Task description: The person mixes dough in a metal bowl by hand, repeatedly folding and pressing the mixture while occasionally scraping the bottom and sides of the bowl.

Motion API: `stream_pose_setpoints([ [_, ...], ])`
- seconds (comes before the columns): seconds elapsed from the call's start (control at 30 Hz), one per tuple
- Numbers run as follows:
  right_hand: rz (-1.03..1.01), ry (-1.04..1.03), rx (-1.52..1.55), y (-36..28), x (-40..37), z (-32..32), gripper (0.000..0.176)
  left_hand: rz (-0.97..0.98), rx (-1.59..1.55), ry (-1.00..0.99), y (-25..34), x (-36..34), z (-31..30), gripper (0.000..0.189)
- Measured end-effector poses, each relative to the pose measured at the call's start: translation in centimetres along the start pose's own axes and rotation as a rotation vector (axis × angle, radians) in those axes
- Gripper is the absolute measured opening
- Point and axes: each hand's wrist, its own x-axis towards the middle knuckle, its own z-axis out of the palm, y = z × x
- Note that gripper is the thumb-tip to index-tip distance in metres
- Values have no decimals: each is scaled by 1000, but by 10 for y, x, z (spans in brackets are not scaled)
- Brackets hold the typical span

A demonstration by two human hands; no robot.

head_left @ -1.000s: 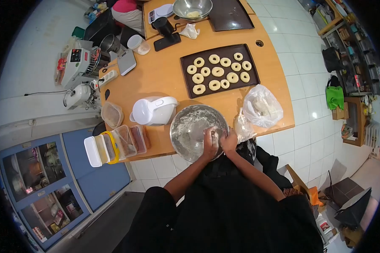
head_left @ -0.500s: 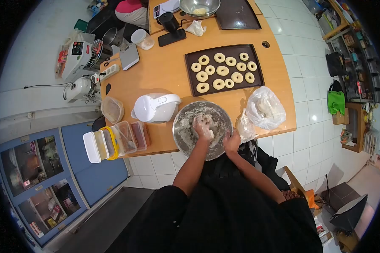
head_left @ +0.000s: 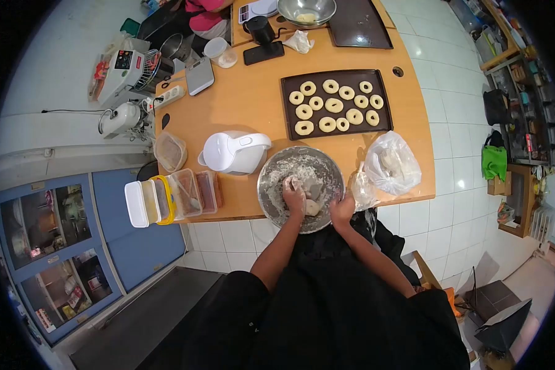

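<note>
A steel mixing bowl [head_left: 271, 206] stands at the table's near edge, its inner wall smeared with flour and bits of dough. Inside it, my left hand [head_left: 294, 196] is floury, with its fingers curled together; what lies in them, if anything, is hidden. Beside that hand, to the right, a pale dough lump [head_left: 312, 207] rests on the bowl's bottom. My right hand [head_left: 342, 209] grips the bowl's right rim, thumb and fingers closed on it.
Behind the bowl, a dark tray [head_left: 285, 117] carries several dough rings. A white pitcher [head_left: 231, 154] and plastic containers [head_left: 185, 192] stand left; a plastic bag [head_left: 393, 161] lies right. Farther back are a scale [head_left: 200, 77], a phone [head_left: 264, 53], another steel bowl [head_left: 324, 18] and a person [head_left: 209, 18].
My left hand has shifted left and down inside the bowl, uncovering the dough lump. My right hand stays on the rim. The whole view has shifted slightly.
</note>
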Motion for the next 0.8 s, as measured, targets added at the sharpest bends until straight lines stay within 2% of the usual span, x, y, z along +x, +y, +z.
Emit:
stream_pose_setpoints([
  [0.07, -1, -11, 15, -4, 0, -2, 19, 658, 538, 56, -28, 15, -8, 24],
  [0.1, -3, -18, 24, -6, 0, -2, 19, 591, 599, -46, -26, 14, -11, 34],
  [0.2, -48, -11, -22, 4, 1, 3, 19, 653, 992, -99, 22, -10, -16, 37],
  [0.3, 12, -22, -30, -6, 2, -1, 19, 437, 1229, -149, 40, -28, -15, 42],
  [0.4, -33, 5, -52, -3, 5, 1, 19, 174, 1221, -324, 41, -38, -17, 40],
  [0.5, -13, -14, -29, -6, 5, 0, 19, 106, 1160, -553, 19, -43, -25, 38],
  [0.6, -14, -39, -17, -5, 5, -2, 21, 155, 1097, -698, 12, -48, -25, 35],
  [0.7, -32, -33, -22, 7, 5, 5, 23, 479, 879, -818, 10, -43, -32, 31],
  [0.8, -23, -47, -58, 7, 3, 3, 23, 357, 919, -679, 12, -41, -25, 31],
])
